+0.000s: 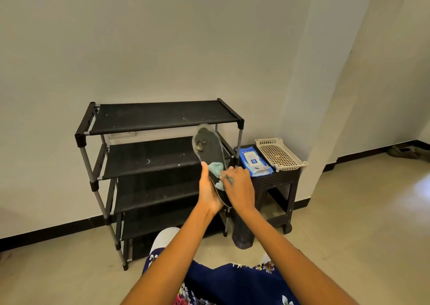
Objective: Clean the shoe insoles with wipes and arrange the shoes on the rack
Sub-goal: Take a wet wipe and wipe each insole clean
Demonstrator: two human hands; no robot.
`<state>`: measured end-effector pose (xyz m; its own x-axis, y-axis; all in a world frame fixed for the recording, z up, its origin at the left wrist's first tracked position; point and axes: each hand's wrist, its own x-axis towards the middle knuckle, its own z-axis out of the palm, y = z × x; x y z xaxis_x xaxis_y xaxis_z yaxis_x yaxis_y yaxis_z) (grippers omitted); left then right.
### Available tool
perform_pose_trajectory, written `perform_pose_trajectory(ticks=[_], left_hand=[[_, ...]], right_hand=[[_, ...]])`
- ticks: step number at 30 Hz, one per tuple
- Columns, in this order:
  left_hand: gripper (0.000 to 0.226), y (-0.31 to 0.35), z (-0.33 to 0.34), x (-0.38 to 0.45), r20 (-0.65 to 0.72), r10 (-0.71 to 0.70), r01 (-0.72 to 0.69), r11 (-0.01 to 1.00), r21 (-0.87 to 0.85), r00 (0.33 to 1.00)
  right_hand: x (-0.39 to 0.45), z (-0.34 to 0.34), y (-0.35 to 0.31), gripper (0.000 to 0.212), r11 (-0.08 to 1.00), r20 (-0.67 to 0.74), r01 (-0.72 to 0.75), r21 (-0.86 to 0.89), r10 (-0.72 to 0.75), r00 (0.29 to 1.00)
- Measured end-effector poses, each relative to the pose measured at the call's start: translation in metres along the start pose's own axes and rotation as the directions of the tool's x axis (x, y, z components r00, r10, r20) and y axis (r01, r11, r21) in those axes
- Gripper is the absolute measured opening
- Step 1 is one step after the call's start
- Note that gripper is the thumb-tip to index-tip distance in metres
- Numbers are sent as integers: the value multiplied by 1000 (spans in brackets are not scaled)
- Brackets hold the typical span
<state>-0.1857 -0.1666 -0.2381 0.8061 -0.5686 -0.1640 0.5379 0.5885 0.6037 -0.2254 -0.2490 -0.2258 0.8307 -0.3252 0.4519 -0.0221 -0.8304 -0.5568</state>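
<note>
My left hand (208, 191) holds a dark grey insole (209, 148) by its heel end, toe end tilted up in front of the black shoe rack (160, 118). A worn patch shows near the insole's toe. My right hand (238, 186) presses a crumpled pale blue wipe (216, 168) against the lower half of the insole. The rack's shelves carry no shoes. A white shoe (162, 237) sits on the floor just below my left forearm, partly hidden by it.
A blue pack of wipes (253, 162) and a cream plastic basket (279, 154) rest on a dark wicker-look stool (279, 188) right of the rack. Tiled floor spreads to the right. More footwear (409, 152) lies far right by the wall.
</note>
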Motion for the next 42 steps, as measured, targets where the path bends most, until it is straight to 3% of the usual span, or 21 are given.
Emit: perform_pose_trajectory(ticks=[3, 6, 9, 12, 17, 19, 21, 23, 27, 30, 32, 35, 37, 39, 42], left_hand=[[78, 8, -9, 1, 43, -5, 12, 986, -167, 999], [80, 11, -14, -5, 81, -78, 90, 984, -154, 994], [82, -2, -4, -7, 84, -64, 71, 994, -80, 994], [79, -10, 5, -6, 40, -72, 74, 996, -56, 997], [80, -2, -9, 2, 54, -74, 79, 992, -95, 996], [79, -4, -3, 0, 69, -80, 86, 992, -90, 994], [75, -9, 7, -2, 46, -77, 79, 996, -40, 996], [71, -10, 16, -5, 41, -86, 87, 996, -23, 995], [78, 7, 5, 0, 20, -79, 80, 995, -63, 997], [83, 13, -6, 0, -9, -140, 139, 987, -75, 990], [75, 13, -8, 1, 12, -106, 106, 991, -81, 994], [73, 9, 1, -3, 23, -36, 37, 999, -14, 999], [73, 4, 5, -2, 34, -65, 64, 998, 14, 997], [73, 7, 3, -1, 56, -74, 75, 997, -17, 996], [80, 18, -10, 1, 62, -90, 96, 989, -113, 994]], right_hand=[[-20, 4, 2, 17, 957, 59, 281, -74, -277, 959], [-30, -4, 23, 17, 850, 86, 486, -202, -479, 874], [-9, -10, 28, 7, 863, 12, 368, -346, -388, 922], [0, -4, 12, 10, 945, -28, 233, -230, -245, 969], [-26, -5, 23, 23, 845, 70, 483, -230, -481, 874], [-15, -14, 25, 21, 858, 54, 428, -284, -431, 901], [5, -17, 19, 15, 924, 9, 243, -294, -251, 968], [17, -17, 11, 17, 965, -7, 119, -233, -124, 992], [-9, -8, 2, 13, 974, 98, 228, -9, -226, 969], [-21, -18, 2, 13, 959, 223, 156, 238, -210, 952], [-5, -24, 4, 14, 949, 106, 30, 314, -67, 992], [24, -25, 3, 13, 915, -14, -139, 378, 156, 988], [28, -18, 2, 17, 971, 39, -73, 226, 66, 997], [15, -11, 0, 19, 994, 90, 107, -3, -106, 990], [-17, -11, 3, 17, 881, 133, 455, -130, -439, 889]])
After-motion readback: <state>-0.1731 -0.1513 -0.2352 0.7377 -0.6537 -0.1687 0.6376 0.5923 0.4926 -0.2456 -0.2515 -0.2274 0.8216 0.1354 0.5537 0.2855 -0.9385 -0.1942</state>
